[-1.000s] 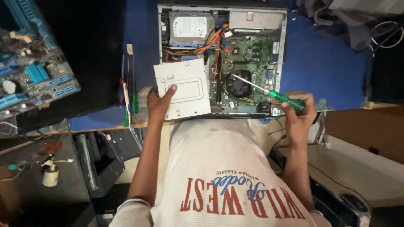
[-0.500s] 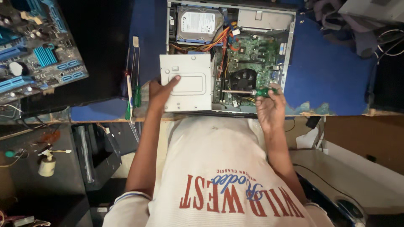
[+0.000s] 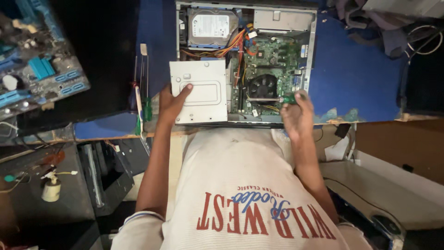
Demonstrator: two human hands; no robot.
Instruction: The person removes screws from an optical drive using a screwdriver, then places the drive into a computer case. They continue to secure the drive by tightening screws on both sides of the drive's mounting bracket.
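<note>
1. Grey sheet metal is under my left hand (image 3: 171, 103): the drive cage (image 3: 199, 91) lies flat over the near-left corner of the open computer case (image 3: 312, 55), and my fingers are spread loosely on its lid, thumb and forefinger resting on it, nothing clasped.
2. My right hand (image 3: 296, 115) has its grip closed around the green handle of a screwdriver (image 3: 277, 99). Its shaft lies level and points left, across the near edge of the green motherboard (image 3: 273, 60), just below the black cooling fan (image 3: 262, 86).
3. At the far-left corner of the case sits a silver hard drive (image 3: 212, 24), with orange cables (image 3: 233, 44) running between it and the board.
4. On the blue desk (image 3: 356, 74), left of the cage, lie spare screwdrivers (image 3: 141, 92), just beside my left wrist.
5. Farther left, well apart, a second motherboard (image 3: 37, 69) with blue slots rests on a dark surface.
</note>
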